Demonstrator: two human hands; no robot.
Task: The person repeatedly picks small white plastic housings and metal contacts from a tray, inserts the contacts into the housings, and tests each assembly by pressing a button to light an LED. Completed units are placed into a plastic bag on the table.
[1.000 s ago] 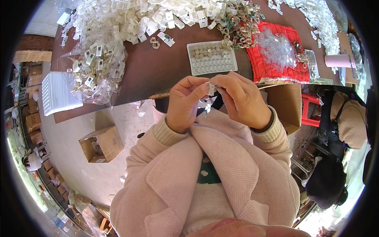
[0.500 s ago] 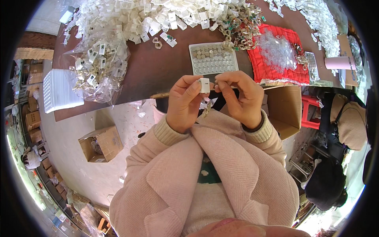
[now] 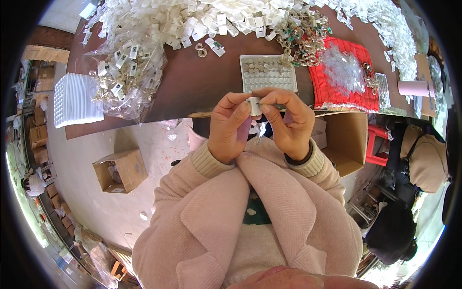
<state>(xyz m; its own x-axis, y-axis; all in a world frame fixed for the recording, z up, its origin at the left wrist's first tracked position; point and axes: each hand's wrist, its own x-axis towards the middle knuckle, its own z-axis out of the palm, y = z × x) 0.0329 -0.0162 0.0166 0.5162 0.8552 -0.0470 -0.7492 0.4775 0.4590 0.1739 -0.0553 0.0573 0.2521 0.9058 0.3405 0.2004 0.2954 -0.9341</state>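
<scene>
A small white plastic casing [image 3: 254, 107] with a dark slot is pinched between the thumb and fingers of my left hand [image 3: 230, 125], above the table's near edge. My right hand [image 3: 290, 120] is closed in a pinch against the casing's right side. Whatever lies between its fingertips is hidden. Just beyond my hands sits a white tray [image 3: 293, 85] with rows of round pockets, several holding small silvery discs [image 3: 263, 66]. A shiny dangling piece [image 3: 260, 131] shows below my fingers.
A heap of white plastic casings [image 3: 159, 17] covers the table's back. At left are a clear bag [image 3: 130, 79] of assembled pieces and stacked white trays [image 3: 79, 101]. Tangled bands [image 3: 308, 38] lie by a red cloth [image 3: 368, 91] bearing clear pieces. Cardboard boxes [image 3: 130, 168] stand below.
My right fingertips have moved left from a small gap beside the casing to touch it. The casing has turned slightly in my left hand. The whole view has shifted a little.
</scene>
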